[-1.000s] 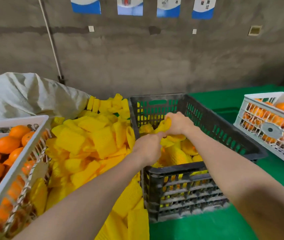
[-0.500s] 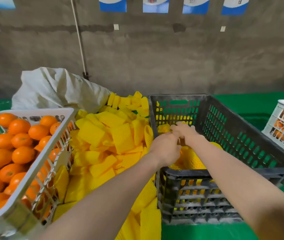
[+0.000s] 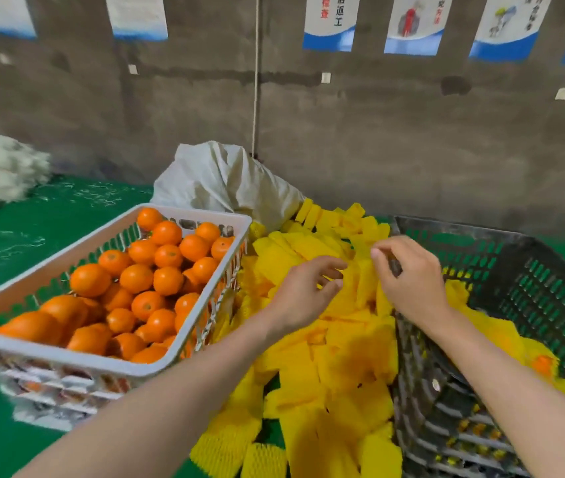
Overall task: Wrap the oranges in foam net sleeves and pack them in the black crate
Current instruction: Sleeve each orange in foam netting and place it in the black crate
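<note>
Backdrop: bare grey concrete wall [image 3: 377, 132] along the far side, with a row of blue-and-white posters [image 3: 331, 25] at its top.
Surface: green table cover [image 3: 32, 236] under everything.
Black crate [image 3: 532, 288]: at the right, slatted walls, near corner towards the camera. Inside lie oranges already in yellow net, the wrapped oranges [image 3: 501, 336] heaped against the near-left wall; one shows bare orange peel at the end of its sleeve.
White basket [image 3: 67, 353]: at the left, slatted, filled nearly to the rim with bare oranges [image 3: 136, 277].
Foam net sleeves [image 3: 343, 357]: loose yellow pile between basket and crate, running from the near edge to the far end of the crate, touching both.
White sack [image 3: 219, 181]: slumped against the wall, behind the pile.
Left hand [image 3: 303, 291]: forearm reaches in from near left; the hand sits over the middle of the pile, fingers and thumb curved with yellow foam between them; blur hides whether it grips a sleeve.
Right hand [image 3: 408, 277]: over the crate's left wall at the pile's far part, fingers curled, thumb and forefinger tips close together; I cannot tell whether they pinch anything.
</note>
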